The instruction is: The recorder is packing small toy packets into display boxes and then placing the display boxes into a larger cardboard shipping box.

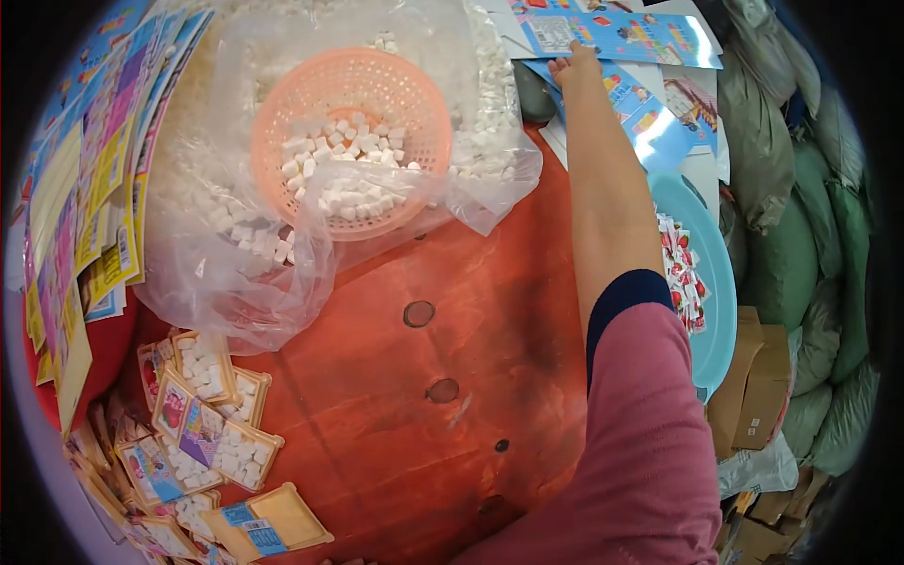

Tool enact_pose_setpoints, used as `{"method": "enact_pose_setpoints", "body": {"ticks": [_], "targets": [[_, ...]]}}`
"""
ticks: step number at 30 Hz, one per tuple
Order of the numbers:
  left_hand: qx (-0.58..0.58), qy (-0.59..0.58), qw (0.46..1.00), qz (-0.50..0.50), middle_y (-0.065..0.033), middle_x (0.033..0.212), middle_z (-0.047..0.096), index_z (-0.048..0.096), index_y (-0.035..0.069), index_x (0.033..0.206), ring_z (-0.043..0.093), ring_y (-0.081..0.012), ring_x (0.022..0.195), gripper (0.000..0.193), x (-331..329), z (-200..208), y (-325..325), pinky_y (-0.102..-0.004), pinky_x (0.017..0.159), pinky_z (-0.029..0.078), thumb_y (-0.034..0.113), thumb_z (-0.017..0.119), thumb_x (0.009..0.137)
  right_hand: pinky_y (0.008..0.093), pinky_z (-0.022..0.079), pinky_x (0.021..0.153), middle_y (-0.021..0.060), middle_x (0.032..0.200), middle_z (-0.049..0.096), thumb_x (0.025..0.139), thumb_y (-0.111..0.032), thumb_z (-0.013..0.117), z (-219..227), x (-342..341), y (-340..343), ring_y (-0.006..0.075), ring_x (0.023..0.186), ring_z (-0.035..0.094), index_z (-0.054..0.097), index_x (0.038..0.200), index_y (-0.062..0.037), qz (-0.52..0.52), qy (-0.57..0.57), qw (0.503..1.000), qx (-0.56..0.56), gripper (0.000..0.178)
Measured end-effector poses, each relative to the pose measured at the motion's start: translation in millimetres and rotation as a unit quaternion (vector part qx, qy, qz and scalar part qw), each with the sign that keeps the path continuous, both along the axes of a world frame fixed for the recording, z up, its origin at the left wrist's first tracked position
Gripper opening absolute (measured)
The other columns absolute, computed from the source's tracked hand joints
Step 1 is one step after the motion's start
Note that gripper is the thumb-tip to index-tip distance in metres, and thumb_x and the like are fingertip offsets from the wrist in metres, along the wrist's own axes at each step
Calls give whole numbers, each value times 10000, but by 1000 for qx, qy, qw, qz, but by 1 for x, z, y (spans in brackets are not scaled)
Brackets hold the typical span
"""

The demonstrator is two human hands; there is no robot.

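Observation:
My right hand (575,68) reaches to the far right. Its fingers are closed at the lower edge of a blue printed card (636,40), which they seem to pinch; part of the grip is too small to make out. More blue printed cards (650,113) lie in an overlapping pile beneath it. No part of my left hand shows. Left of my right arm, a pink perforated basket (428,104) holds small white marshmallow-like pieces (344,151). It sits on a large clear plastic bag (217,292) with more of these pieces.
Filled packs (245,457) are heaped at the near left of the red table (452,311). Printed sheets (104,179) stand stacked at the left. Right of my arm, a turquoise basin (720,292) holds small red-and-white packets (683,268). Beyond it are a cardboard box (763,386) and green sacks (791,226).

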State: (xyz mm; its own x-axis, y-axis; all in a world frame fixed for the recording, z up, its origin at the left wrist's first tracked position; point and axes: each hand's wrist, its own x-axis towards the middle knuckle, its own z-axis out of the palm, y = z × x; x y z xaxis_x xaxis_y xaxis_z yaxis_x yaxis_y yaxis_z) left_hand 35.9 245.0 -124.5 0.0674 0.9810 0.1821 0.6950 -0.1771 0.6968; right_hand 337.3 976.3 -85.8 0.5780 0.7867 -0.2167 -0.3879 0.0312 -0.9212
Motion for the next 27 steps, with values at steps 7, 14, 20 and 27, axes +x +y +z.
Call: {"method": "enact_pose_setpoints", "body": {"ticks": [7, 14, 20, 27], "targets": [[-17, 12, 999, 39, -79, 931, 679, 629, 60, 936, 632, -246, 938, 153, 8, 9, 1, -441, 937, 388, 50, 668, 788, 432, 508, 719, 75, 852, 622, 889, -190, 582, 15, -11, -10, 202, 733, 565, 565, 1012, -57, 93, -169, 979, -70, 181], [8, 20, 999, 50, -86, 932, 672, 613, 54, 948, 628, -262, 945, 157, 16, 15, 6, -456, 930, 397, 64, 664, 799, 464, 495, 834, 273, 1056, 614, 842, -237, 464, 56, 18, -60, 414, 967, 611, 609, 1010, 50, -180, -447, 874, -62, 363], [19, 21, 999, 43, -96, 978, 663, 606, 57, 982, 616, -266, 983, 228, 15, 18, 10, -462, 945, 390, 129, 699, 786, 485, 467, 832, 260, 1014, 621, 856, -248, 431, 106, 72, -97, 437, 945, 593, 557, 1025, 49, -258, -535, 799, 91, 364], [7, 41, 998, 55, -85, 980, 623, 613, 57, 900, 578, -294, 994, 257, 19, 12, 3, -470, 940, 370, 163, 704, 684, 266, 414, 679, 39, 829, 551, 923, -231, 459, 126, 65, -282, 102, 750, 493, 576, 1045, 28, -25, -558, 772, 304, 309]]}}
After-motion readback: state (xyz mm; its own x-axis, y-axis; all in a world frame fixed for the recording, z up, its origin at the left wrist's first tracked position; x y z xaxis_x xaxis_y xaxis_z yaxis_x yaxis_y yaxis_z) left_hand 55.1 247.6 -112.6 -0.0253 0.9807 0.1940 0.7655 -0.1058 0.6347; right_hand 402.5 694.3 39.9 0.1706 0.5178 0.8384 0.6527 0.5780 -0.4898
